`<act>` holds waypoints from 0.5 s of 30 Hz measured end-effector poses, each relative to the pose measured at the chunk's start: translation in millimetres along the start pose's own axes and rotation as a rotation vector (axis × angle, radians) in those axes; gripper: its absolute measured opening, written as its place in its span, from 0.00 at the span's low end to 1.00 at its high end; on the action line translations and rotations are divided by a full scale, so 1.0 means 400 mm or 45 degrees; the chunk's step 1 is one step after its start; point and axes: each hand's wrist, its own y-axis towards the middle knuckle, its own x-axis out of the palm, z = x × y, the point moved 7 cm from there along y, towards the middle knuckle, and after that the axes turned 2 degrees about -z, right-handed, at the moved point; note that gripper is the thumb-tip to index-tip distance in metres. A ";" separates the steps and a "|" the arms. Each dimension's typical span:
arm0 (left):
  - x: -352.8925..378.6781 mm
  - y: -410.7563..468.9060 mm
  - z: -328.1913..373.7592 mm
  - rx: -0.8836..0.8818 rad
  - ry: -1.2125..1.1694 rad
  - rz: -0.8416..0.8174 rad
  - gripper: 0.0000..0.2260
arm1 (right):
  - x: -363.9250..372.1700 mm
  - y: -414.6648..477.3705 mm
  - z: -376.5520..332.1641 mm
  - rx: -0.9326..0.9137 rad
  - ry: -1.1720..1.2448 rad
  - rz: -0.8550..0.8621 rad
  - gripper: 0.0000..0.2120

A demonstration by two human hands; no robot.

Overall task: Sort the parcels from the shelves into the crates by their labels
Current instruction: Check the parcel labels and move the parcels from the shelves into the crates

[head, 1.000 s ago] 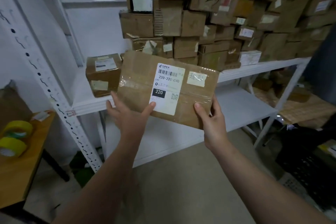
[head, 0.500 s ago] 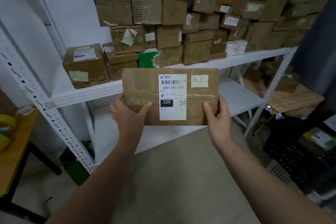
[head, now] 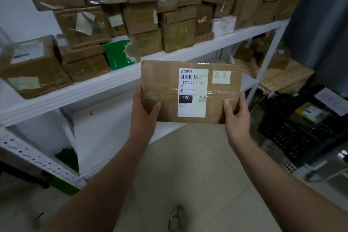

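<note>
Now: read the label, then choose the crate

Both hands grasp the flat brown parcel (head: 162,81) by its lower corners, in the air just in front of the white shelf (head: 113,84). The left hand (head: 144,113) lays its thumb across the front face with its fingers behind, and the right hand (head: 236,117) mirrors it. Both forearms reach forward with the parcel's face turned up to the eyes. The label (head: 193,92) reads 220-220-C40. Best to hold it square, thumbs off the print, and match that code to a crate. A black crate (head: 301,133) sits low at right, its tag unreadable.
</note>
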 end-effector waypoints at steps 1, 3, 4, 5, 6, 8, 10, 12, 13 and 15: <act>0.032 0.016 -0.007 0.000 -0.005 -0.037 0.29 | -0.018 0.011 0.016 0.020 0.006 0.033 0.16; 0.101 0.052 -0.021 -0.002 -0.031 -0.104 0.30 | -0.057 0.037 0.046 0.049 -0.023 0.119 0.17; 0.137 0.070 -0.027 -0.005 -0.048 -0.138 0.30 | -0.078 0.052 0.059 0.062 -0.044 0.163 0.17; 0.173 0.089 -0.032 -0.012 -0.063 -0.170 0.30 | -0.099 0.068 0.072 0.076 -0.064 0.205 0.18; 0.210 0.109 -0.036 -0.016 -0.072 -0.199 0.30 | -0.119 0.085 0.084 0.089 -0.083 0.242 0.19; 0.285 0.150 -0.039 -0.002 -0.082 -0.264 0.29 | -0.157 0.119 0.109 0.118 -0.121 0.307 0.20; 0.357 0.187 -0.036 0.027 -0.100 -0.333 0.28 | -0.194 0.147 0.135 0.159 -0.157 0.362 0.20; 0.429 0.220 -0.038 0.046 -0.108 -0.421 0.25 | -0.231 0.169 0.169 0.228 -0.164 0.381 0.22; 0.465 0.234 -0.038 0.049 -0.108 -0.476 0.25 | -0.248 0.176 0.187 0.268 -0.153 0.374 0.23; 0.543 0.256 -0.043 0.025 -0.095 -0.600 0.28 | -0.287 0.185 0.218 0.345 -0.157 0.380 0.28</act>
